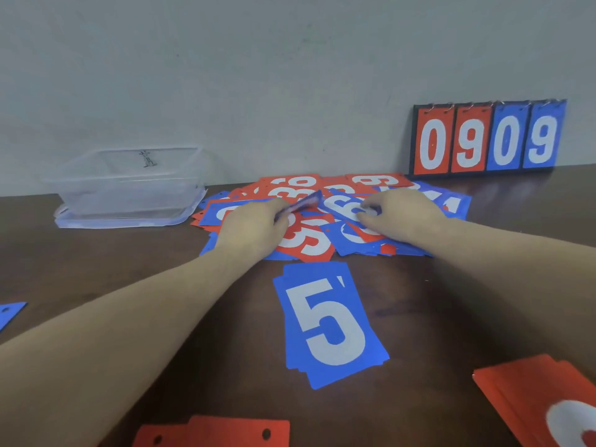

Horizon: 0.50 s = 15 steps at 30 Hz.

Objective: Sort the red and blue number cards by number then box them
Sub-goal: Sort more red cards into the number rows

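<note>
From the head camera, both forearms reach forward over a dark brown table (96,253) to a loose heap of cards (322,214), red and blue mixed, which lies in the middle of the far side near the pale wall. The left hand (254,225) rests on the left part of the heap with its fingers curled round a tilted blue card (301,203), one edge of which is lifted off the pile. The right hand (403,217) lies on the right part of the heap, its fingertips (366,217) pressing down on a blue card with a white figure; whether they pinch it or only press cannot be told. Just in front of the heap, between the two arms, sits a small stack of blue 5 cards (329,324), slightly fanned and face up. A red stack (541,398) lies at the near right edge, and red cards with punched holes (219,433) at the bottom edge. A blue card corner (9,312) shows at the far left. Left of the heap, by the wall, a clear plastic box (129,182) stands on its lid. At the far right a flip scoreboard (487,138) leans against the wall, showing red 0 9 and blue 0 9.
</note>
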{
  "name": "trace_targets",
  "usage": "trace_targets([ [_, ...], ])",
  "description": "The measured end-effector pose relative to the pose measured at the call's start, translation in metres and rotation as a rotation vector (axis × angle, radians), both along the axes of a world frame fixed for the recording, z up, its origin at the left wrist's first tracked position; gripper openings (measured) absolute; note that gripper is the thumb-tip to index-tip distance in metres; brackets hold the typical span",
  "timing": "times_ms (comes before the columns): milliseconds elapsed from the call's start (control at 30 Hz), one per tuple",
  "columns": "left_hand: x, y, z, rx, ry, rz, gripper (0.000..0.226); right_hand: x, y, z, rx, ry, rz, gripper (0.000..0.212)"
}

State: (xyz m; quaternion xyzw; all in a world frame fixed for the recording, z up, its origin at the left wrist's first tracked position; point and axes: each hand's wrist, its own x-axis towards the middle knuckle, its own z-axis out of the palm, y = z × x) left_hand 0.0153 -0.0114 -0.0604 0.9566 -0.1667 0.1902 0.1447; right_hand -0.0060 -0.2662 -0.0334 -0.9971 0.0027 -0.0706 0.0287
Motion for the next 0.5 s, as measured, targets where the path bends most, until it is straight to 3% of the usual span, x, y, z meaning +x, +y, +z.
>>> trace_targets([
  [133,0.001,0.001,-0.003,-0.065,-0.043,-0.087,0.031,-0.004,-0.008,-0.007,0.059,-0.019,-0.057,0.074],
  [233,0.007,0.004,-0.006,-0.011,-0.126,-0.197,0.029,-0.001,-0.010,-0.012,0.103,-0.010,0.034,0.090],
  [367,0.010,0.006,-0.006,-0.029,-0.076,-0.153,0.030,0.000,-0.011,-0.010,0.106,0.146,0.121,0.078],
  [500,0.006,0.007,-0.003,-0.210,0.016,-0.157,0.031,-0.008,-0.009,-0.005,-0.019,-0.003,0.126,0.065],
])
